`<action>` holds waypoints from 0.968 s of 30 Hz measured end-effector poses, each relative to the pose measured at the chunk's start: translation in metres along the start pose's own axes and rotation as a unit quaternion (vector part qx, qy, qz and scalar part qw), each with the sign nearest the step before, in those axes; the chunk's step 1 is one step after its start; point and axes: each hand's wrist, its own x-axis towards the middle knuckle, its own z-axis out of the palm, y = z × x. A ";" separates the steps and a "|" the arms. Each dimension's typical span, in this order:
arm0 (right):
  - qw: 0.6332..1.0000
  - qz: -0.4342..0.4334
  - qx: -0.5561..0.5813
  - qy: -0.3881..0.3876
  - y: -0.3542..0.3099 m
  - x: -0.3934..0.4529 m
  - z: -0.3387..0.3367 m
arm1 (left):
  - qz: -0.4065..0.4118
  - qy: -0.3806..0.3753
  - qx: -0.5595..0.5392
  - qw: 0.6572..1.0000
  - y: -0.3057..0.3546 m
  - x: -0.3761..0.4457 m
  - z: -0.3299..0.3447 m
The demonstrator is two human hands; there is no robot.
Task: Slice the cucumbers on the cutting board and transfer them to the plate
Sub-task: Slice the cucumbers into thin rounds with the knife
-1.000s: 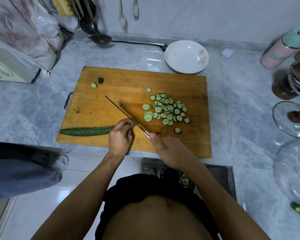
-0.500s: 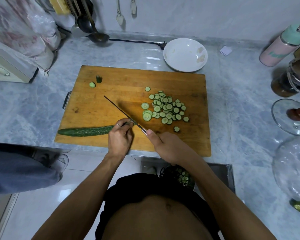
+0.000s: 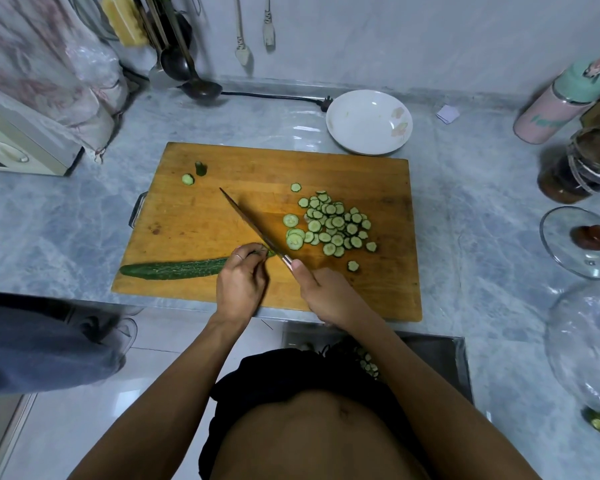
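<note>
A long dark green cucumber (image 3: pixel 174 269) lies along the front of the wooden cutting board (image 3: pixel 222 216). My left hand (image 3: pixel 241 284) grips its right end with curled fingers. My right hand (image 3: pixel 329 294) holds the handle of a knife (image 3: pixel 250 225), whose blade sits against the cucumber's end by my left fingertips. A pile of several round slices (image 3: pixel 333 225) lies on the board's right half. Two cut end pieces (image 3: pixel 193 174) rest at the board's back left. An empty white plate (image 3: pixel 369 122) stands just behind the board's right corner.
A pink and green bottle (image 3: pixel 565 98), a dark jar (image 3: pixel 582 168) and a glass lid (image 3: pixel 582 242) stand on the marble counter at the right. Ladles (image 3: pixel 187 64) hang at the back left beside a cream appliance (image 3: pixel 18 143). A cord (image 3: pixel 274 96) runs behind the board.
Both hands, knife and cucumber keep nearly the same position; the blade stays at the cucumber's end. The camera view has shifted slightly.
</note>
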 end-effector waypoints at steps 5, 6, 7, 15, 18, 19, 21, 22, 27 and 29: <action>1.000 0.011 0.003 0.016 0.007 -0.006 -0.012 | 0.016 0.018 0.039 0.999 -0.007 0.000 -0.001; 1.000 0.012 0.003 0.018 0.008 -0.008 -0.015 | 0.015 0.021 0.035 0.999 -0.007 0.000 -0.001; 1.000 0.014 0.003 0.018 0.009 -0.010 -0.017 | 0.016 0.023 0.032 0.999 -0.008 0.000 0.000; 0.999 -0.021 -0.025 -0.010 -0.006 -0.030 -0.013 | 0.021 0.018 0.030 0.999 -0.009 -0.002 -0.001; 0.999 -0.030 -0.031 -0.014 -0.008 -0.031 -0.009 | 0.020 0.015 0.033 0.999 -0.011 -0.001 -0.002; 0.999 -0.028 -0.032 -0.016 -0.008 -0.030 -0.009 | 0.018 0.012 0.032 0.999 -0.011 -0.001 -0.001; 0.999 -0.025 -0.041 -0.016 -0.009 -0.030 -0.008 | 0.014 0.009 0.027 0.999 -0.012 -0.002 -0.001; 0.998 -0.026 -0.049 -0.014 -0.009 -0.030 -0.007 | 0.011 0.008 0.024 1.000 -0.012 -0.002 0.000; 0.997 -0.035 -0.066 -0.020 -0.012 -0.029 -0.005 | -0.023 0.012 0.014 1.000 -0.011 -0.004 0.003; 0.997 -0.036 -0.062 -0.024 -0.012 -0.029 -0.004 | -0.032 0.014 0.011 0.999 -0.010 -0.005 0.004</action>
